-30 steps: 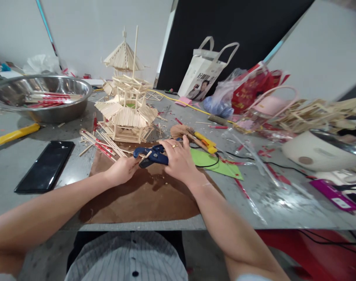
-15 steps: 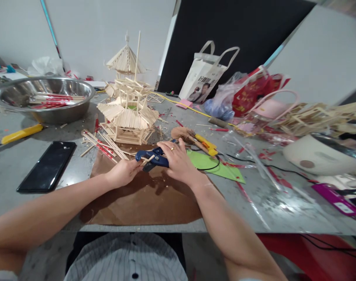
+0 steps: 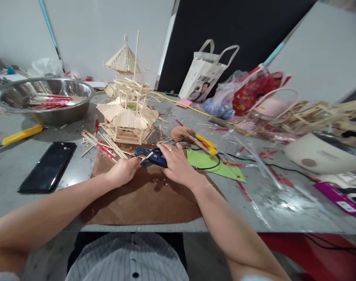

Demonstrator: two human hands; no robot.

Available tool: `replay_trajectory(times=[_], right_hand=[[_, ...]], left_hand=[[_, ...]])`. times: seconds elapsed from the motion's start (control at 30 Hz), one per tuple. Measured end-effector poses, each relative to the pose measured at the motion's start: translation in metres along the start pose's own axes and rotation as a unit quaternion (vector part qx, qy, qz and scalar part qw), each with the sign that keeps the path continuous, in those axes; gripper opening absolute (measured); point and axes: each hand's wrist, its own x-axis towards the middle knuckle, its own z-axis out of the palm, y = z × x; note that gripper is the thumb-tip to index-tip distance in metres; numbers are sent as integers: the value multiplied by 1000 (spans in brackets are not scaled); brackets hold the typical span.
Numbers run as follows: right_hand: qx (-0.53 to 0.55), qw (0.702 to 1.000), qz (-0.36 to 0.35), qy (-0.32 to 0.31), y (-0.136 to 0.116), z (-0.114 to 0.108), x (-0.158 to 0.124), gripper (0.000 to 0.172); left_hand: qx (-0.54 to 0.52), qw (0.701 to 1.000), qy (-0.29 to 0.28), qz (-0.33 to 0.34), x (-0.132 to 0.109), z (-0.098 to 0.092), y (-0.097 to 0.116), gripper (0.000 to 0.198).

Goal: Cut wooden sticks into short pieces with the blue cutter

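Observation:
My right hand [image 3: 179, 164] is wrapped around the handles of a blue hand cutter [image 3: 158, 158], above a brown cardboard sheet [image 3: 142, 199]. Pinched in my left hand [image 3: 123, 171] is a thin wooden stick [image 3: 147, 157], which lies across the cutter's jaws. My left fingertips are close beside the cutter head. Behind my hands stands a pavilion model [image 3: 127, 117] built of pale wooden sticks, with tiered roofs. Loose sticks [image 3: 107, 146], some in red-printed wrappers, lie left of the cutter.
A steel basin [image 3: 81, 105] with wrapped sticks, a yellow-handled tool [image 3: 22, 134] and a black phone [image 3: 47, 168] are on the left. On the right lie a yellow glue gun [image 3: 205, 143], green card [image 3: 215, 166], cables and wrappers. Bags [image 3: 199, 78] and a cream pot [image 3: 312, 156] stand farther off.
The blue cutter's handles have come closer together as my right hand squeezed. My left hand with the stick has barely moved.

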Motion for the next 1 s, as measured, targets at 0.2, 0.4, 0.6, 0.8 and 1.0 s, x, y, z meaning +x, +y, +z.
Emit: replay_trajectory(times=[0.2,0.4,0.6,0.8,1.0], right_hand=[[33,999,-12,-29,6,5,0,68],[26,999,-6,-30,1,4,0,66],[47,999,-7,-21,2,-3,1,68],[121,991,-32,-49,5,-2,4,62],[121,992,-16,-28,1,2,4,51]], left_hand=[[27,1000,1,13,1,0,-2,21],[26,1000,-10,14,2,0,-7,22],[-164,982,-82,-41,2,-13,11,20],[-432,867,-213,-129,4,-26,21,26],[-430,864,-223,-135,6,-28,16,27]])
